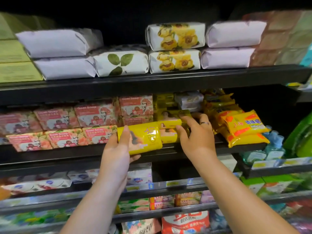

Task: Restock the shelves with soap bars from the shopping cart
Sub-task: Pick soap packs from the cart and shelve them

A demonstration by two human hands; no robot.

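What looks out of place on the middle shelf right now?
The orange-yellow soap packets right of the right hand lie tilted in a loose heap, unlike the squarely stacked goat soap boxes.

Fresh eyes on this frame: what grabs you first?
The left hand grips a bright yellow soap bar at the front edge of the middle shelf. Just right of it, the right hand reaches into a stack of matching yellow bars. Above, paper-wrapped bars printed with yellow flowers sit stacked on the upper shelf.
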